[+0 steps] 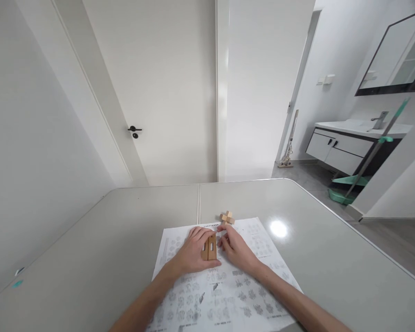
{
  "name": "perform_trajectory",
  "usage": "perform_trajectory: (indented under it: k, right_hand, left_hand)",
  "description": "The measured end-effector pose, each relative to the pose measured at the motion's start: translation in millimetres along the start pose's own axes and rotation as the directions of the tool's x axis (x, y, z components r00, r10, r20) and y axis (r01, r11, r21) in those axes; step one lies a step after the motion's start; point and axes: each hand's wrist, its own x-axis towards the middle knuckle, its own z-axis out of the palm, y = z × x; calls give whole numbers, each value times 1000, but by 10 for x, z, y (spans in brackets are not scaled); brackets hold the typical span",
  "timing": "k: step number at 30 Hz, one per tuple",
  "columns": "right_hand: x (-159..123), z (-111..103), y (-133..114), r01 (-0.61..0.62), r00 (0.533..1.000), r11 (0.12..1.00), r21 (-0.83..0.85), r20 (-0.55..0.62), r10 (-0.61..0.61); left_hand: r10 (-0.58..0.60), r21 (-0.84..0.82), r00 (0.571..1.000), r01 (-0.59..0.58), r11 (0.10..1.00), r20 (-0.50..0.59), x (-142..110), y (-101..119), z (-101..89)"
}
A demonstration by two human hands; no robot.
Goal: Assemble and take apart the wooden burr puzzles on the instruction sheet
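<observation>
My left hand [195, 251] is closed around a brown wooden block [212, 247] with oblong slots and a seam down its face. Its thumb is at the lower edge and its fingers along the top. Just to the right, my right hand [235, 249] has its fingers curled beside the block. What those fingers pinch, if anything, is too small and hidden to name. Both hands are over a large white sheet [224, 281] printed with rows of small grey diagrams. At the sheet's top edge sits a cross-shaped wooden burr puzzle [227, 217] in light wood.
The sheet lies on a pale grey table [124, 240] with a seam and rounded far corners. Behind it stands a white door [166, 92]. To the right are a sink cabinet [342, 145], a mop [290, 143] and a green dustpan [341, 196].
</observation>
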Motion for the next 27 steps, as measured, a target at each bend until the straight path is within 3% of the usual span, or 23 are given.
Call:
perform_trajectory:
  k: [6, 11, 19, 27]
  right_hand:
    - [-2, 6, -32, 41, 999, 999, -10, -14, -42]
    - [25, -15, -23, 43, 994, 998, -40, -97, -47]
    - [75, -84, 33, -122, 972, 992, -14, -204, 116]
    - [107, -152, 126, -232, 964, 972, 32, -128, 234]
  left_hand:
    - [-89, 11, 995, 89, 996, -39, -20, -236, 44]
    - [-175, 109, 976, 189, 976, -132, -38, -509, 59]
    - [-365, 333, 884, 452, 828, -293, -84, -776, -50]
    - [-444, 419, 833, 551, 722, -330, -150, -908, -154]
